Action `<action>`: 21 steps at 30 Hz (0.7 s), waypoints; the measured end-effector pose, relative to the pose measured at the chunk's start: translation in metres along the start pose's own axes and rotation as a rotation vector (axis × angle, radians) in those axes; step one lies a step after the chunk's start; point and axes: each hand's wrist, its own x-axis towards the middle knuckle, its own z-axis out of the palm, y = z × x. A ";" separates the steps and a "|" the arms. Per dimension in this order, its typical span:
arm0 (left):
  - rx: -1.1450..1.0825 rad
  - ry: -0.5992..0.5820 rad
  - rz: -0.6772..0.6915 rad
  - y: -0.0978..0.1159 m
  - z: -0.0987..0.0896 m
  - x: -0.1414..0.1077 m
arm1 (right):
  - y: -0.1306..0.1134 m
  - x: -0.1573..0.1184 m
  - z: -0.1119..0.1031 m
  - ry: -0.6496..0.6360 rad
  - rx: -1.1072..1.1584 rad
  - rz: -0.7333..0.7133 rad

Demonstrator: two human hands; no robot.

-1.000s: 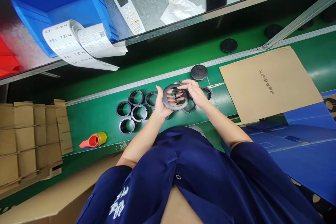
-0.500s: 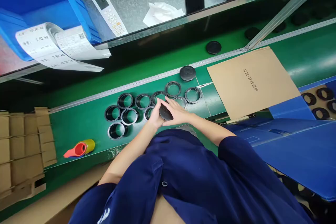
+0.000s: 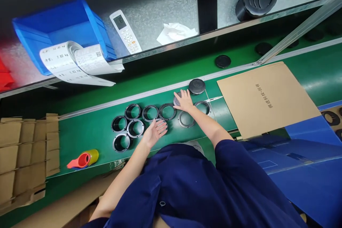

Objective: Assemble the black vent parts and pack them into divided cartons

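Observation:
My right hand (image 3: 184,102) rests with spread fingers over a round black cap (image 3: 176,99) at the back of the group of rings. The cap sits where a ring stood; its right side is hidden by my fingers. My left hand (image 3: 154,134) is open, palm turned up and fingers stretched, with nothing in it. It hovers beside a black ring (image 3: 165,125) that it partly covers. Several open black rings (image 3: 135,128) stand on the green bench to the left, and a paler-rimmed ring (image 3: 186,119) lies below my right wrist. Another black cap (image 3: 197,86) is just behind my right hand.
A flat cardboard sheet (image 3: 267,96) lies right, near a thin pointed tool (image 3: 213,98). Yellow and red tape rolls (image 3: 89,157) and cardboard dividers (image 3: 24,149) are left. Overhead, a shelf edge (image 3: 149,51) carries a blue bin (image 3: 66,25), remote (image 3: 125,32) and phone (image 3: 207,9).
My hands were together around a black cap near my body. They have parted: my right hand reached forward with the cap onto a back ring, and my left hand opened, palm up.

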 end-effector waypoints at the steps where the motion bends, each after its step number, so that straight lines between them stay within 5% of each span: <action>1: -0.021 0.028 -0.001 0.002 -0.008 -0.001 | -0.001 0.005 0.001 0.002 0.017 -0.006; 4: -0.067 0.114 -0.017 0.005 -0.028 -0.004 | -0.006 0.020 -0.005 0.025 0.095 0.031; 8: -0.077 0.212 -0.052 0.009 -0.038 0.001 | -0.017 0.035 -0.010 0.207 0.161 0.018; 13: -0.025 0.305 -0.071 0.023 -0.028 0.020 | -0.015 0.053 -0.003 0.036 0.191 -0.004; 15: -0.005 0.292 -0.058 0.030 -0.022 0.026 | 0.012 0.071 -0.018 0.072 0.199 -0.030; 17: 0.029 0.288 -0.043 0.036 -0.018 0.031 | 0.064 0.090 -0.050 0.245 0.238 0.107; 21: 0.020 0.353 -0.066 0.038 -0.022 0.032 | 0.198 0.107 -0.127 0.729 0.687 0.920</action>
